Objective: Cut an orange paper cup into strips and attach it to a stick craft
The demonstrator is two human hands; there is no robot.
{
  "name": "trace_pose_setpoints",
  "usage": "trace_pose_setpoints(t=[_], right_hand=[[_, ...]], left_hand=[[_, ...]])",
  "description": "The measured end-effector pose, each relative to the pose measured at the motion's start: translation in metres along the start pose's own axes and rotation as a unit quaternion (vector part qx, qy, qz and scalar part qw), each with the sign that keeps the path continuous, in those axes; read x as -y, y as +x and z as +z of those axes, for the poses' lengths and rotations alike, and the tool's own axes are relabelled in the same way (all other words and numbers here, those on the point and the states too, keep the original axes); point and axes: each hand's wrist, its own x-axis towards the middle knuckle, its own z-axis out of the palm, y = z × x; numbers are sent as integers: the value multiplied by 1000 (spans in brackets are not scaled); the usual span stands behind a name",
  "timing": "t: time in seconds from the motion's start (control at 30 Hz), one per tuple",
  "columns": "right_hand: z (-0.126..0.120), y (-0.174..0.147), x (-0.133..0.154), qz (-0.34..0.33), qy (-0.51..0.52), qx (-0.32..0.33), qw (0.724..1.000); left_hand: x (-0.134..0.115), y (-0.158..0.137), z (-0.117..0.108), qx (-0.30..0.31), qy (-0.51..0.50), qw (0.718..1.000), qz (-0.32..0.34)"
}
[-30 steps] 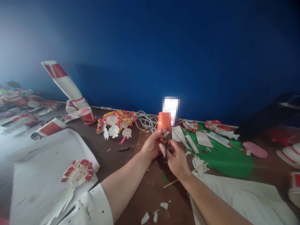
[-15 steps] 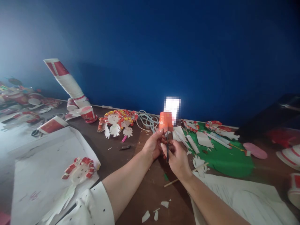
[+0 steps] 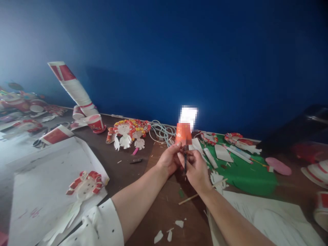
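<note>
Fingers of the left hand (image 3: 168, 161) clamp the orange cup (image 3: 181, 134), just right of frame centre; the right hand (image 3: 199, 169) grips a dark tool (image 3: 185, 162), seemingly scissors, at its lower edge. A slack hold could let the cup tear.

Orange paper cup (image 3: 181, 133) nudged rightward
Left hand (image 3: 167, 160), right hand (image 3: 197, 168) and the slim dark tool (image 3: 185, 163) between them shifted along.

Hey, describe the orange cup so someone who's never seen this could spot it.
Find the blue wall, then look below its middle for the left hand. That hand holds the orange cup, which has a pale print on its side. Its orange sets it apart from the red-and-white cups farther left.
</note>
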Motion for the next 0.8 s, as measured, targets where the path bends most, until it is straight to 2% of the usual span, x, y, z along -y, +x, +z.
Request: trace_pose_setpoints(t=[0.23, 0.4, 0.53, 0.7, 0.8], right_hand=[[-3, 1, 1, 5, -4, 17, 1000], [-2, 5, -2, 19, 46, -5, 999], [-2, 8, 0, 18, 76, -12, 997], [-5, 8, 6, 19, 60, -7, 998], [-7, 8, 7, 23, 67, -4, 998]], left_hand=[[-1, 0, -1, -11, 15, 1000, 4], [2, 0, 0, 13, 48, 999, -2], [5, 0, 1, 3, 39, 999, 12], [5, 2, -1, 42, 55, 998, 11], [5, 3, -2, 41, 56, 997, 14]])
